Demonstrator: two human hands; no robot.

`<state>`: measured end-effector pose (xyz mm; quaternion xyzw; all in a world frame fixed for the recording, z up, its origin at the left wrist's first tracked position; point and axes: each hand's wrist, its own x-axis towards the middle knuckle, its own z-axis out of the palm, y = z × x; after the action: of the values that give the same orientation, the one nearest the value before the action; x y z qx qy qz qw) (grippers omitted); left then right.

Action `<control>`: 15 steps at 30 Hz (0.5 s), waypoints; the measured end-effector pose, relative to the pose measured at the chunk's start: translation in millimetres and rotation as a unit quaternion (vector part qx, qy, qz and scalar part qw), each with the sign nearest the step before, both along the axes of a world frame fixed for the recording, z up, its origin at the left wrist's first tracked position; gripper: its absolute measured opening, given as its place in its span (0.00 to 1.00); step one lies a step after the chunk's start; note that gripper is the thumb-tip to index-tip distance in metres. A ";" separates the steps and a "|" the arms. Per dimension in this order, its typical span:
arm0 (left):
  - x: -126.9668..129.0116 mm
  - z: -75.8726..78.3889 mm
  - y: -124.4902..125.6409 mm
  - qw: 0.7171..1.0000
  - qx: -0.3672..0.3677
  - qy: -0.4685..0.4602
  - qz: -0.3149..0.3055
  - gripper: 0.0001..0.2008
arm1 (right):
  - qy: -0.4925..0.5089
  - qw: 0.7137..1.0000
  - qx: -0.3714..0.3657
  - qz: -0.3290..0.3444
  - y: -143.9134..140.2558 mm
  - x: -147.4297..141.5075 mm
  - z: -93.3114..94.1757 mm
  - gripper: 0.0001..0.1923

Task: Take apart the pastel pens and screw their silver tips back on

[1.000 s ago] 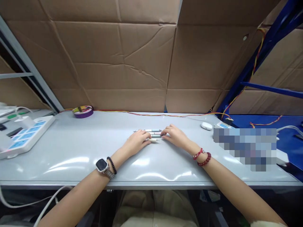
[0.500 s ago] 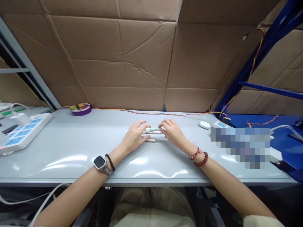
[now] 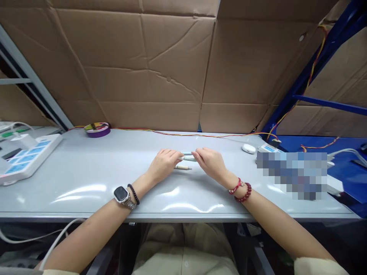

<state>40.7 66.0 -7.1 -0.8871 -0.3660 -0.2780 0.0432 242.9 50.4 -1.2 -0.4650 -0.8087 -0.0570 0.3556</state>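
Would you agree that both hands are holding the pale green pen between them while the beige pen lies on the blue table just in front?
Not quite: the head view shows the table is grey, not blue. The left hand and right hand do hold the pale green pen, with the beige pen lying nearby.

the tabletop (image 3: pixel 86 168) is pale glossy grey. near its middle lie a beige pen (image 3: pixel 182 167) and a pale green pen (image 3: pixel 187 156). at the far left edge sits a purple tape roll (image 3: pixel 98 130); a white power strip (image 3: pixel 24 158) has light blue sockets. red and yellow wire (image 3: pixel 177 134) runs along the far edge, brown cardboard (image 3: pixel 143 68) behind.
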 end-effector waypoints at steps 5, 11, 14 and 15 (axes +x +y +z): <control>2.2 -6.4 -1.2 1.000 -0.012 0.018 0.004 0.09 | 0.044 0.993 -0.108 -0.021 7.9 3.9 -5.0 0.31; 2.6 -2.8 -8.7 0.998 -0.042 0.043 0.021 0.10 | 0.109 0.976 -0.185 0.033 7.7 4.4 -0.4 0.27; 1.9 0.3 -9.6 0.997 -0.057 0.051 0.026 0.09 | 0.141 0.966 -0.204 0.078 8.6 7.0 4.5 0.20; 1.6 0.9 -9.5 0.996 -0.061 0.052 0.030 0.09 | 0.151 0.962 -0.209 0.092 9.4 8.3 5.9 0.16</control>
<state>42.3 56.5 -6.1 -0.8900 -0.4059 -0.2073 0.0167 251.1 59.7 4.7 -0.4557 -0.7786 0.2178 0.3724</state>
